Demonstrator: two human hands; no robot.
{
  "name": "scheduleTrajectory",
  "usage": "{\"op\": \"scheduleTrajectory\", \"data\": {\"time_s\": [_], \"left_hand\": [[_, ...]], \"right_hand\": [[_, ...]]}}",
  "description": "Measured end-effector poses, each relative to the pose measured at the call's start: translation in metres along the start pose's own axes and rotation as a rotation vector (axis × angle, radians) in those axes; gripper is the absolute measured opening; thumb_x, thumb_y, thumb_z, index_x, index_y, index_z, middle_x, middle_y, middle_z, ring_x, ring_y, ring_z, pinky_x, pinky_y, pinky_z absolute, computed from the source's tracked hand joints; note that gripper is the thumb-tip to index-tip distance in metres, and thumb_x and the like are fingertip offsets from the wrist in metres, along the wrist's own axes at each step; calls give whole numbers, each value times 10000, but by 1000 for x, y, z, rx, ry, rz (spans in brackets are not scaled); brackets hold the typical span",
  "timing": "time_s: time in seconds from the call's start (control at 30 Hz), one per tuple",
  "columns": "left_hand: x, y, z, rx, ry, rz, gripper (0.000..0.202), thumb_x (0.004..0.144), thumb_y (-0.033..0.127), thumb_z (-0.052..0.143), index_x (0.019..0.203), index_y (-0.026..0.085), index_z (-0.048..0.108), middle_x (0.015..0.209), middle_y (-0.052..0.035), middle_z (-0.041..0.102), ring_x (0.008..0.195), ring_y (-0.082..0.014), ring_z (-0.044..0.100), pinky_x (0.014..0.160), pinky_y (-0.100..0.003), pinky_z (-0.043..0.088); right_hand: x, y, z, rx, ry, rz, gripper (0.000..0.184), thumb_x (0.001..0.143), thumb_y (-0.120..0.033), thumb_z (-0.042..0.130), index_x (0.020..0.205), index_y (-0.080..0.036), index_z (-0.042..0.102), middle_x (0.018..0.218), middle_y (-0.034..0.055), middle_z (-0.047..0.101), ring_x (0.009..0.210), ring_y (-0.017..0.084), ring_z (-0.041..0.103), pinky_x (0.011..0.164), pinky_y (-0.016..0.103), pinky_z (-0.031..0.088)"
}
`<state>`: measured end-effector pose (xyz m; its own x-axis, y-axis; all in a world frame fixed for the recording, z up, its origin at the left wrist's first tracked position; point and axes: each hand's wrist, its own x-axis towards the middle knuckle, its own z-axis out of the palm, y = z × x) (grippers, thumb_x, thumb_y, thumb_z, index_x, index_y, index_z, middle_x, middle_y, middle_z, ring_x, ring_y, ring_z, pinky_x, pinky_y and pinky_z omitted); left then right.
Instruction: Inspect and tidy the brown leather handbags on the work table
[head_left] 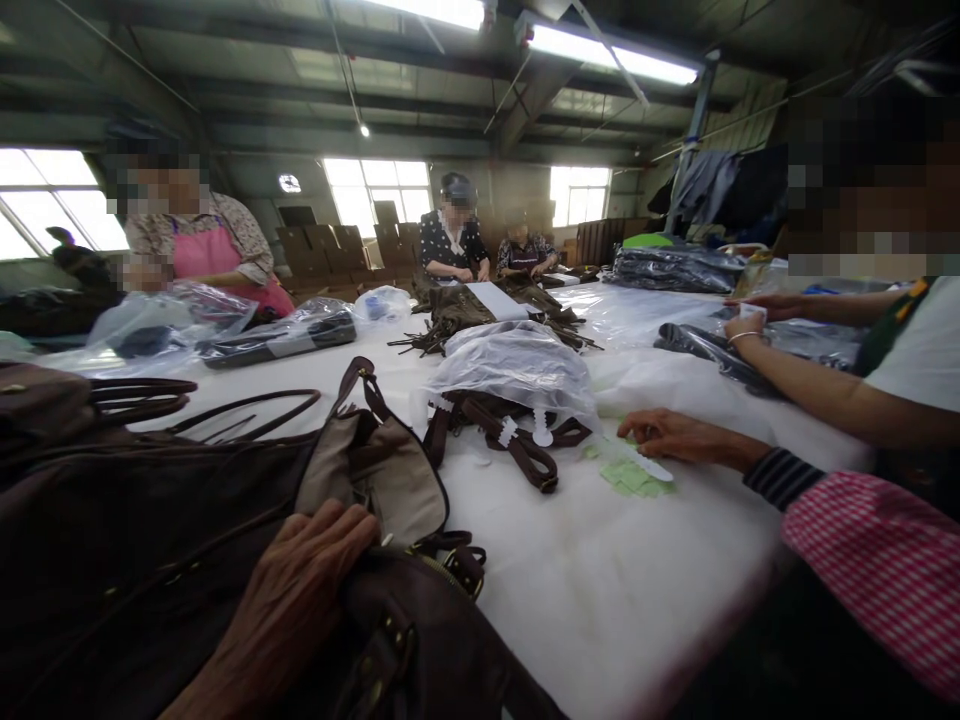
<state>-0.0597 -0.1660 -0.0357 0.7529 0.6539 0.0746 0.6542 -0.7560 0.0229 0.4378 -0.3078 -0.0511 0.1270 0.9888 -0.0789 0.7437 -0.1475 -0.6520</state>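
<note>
My left hand [300, 590] lies flat and open on a dark brown leather bag [150, 560] at the near left, its fingertips touching a tan bag [375, 480] that rests on top. My right hand [675, 437], in a striped cuff and a red checked sleeve, rests on the white table [600, 580] with its fingers loosely stretched out. Under and beside it are small green paper tags [634, 477] and a white plastic strip [651, 466]. Just left of that hand lies a brown strapped bag [517, 430], half inside a clear plastic cover.
A person in a white top at the right reaches both arms [795, 370] over black bagged goods. Three more people work at the far side. Bagged items [285, 335], loose straps [457, 315] and dark handles [142, 395] lie about the table.
</note>
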Motion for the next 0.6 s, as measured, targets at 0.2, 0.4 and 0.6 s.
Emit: {"op": "scheduleTrajectory", "data": {"time_s": [0.2, 0.4, 0.6], "left_hand": [[3, -1, 1, 10, -51, -14, 386, 879, 3, 421, 1022, 226, 702, 1029, -28, 677, 998, -238, 547, 864, -361, 301], [-1, 5, -6, 22, -96, -52, 364, 891, 8, 444, 1035, 228, 696, 1056, -36, 673, 1032, -251, 541, 880, -381, 321], [-3, 1, 0, 4, -45, -26, 394, 892, -17, 444, 1061, 241, 688, 1092, -30, 687, 1048, -248, 544, 890, -400, 344]], "right_hand": [[4, -4, -2, 49, -62, 35, 128, 703, -277, 647, 771, -175, 610, 709, 1, 544, 613, 135, 433, 538, 273, 321], [-4, 12, 9, 6, 199, 137, 170, 704, -296, 608, 833, -203, 551, 629, -31, 562, 542, 140, 501, 505, 258, 349], [-26, -9, 5, -424, 637, -15, 208, 819, -419, 560, 850, -223, 623, 803, 59, 696, 716, 239, 645, 684, 358, 466]]}}
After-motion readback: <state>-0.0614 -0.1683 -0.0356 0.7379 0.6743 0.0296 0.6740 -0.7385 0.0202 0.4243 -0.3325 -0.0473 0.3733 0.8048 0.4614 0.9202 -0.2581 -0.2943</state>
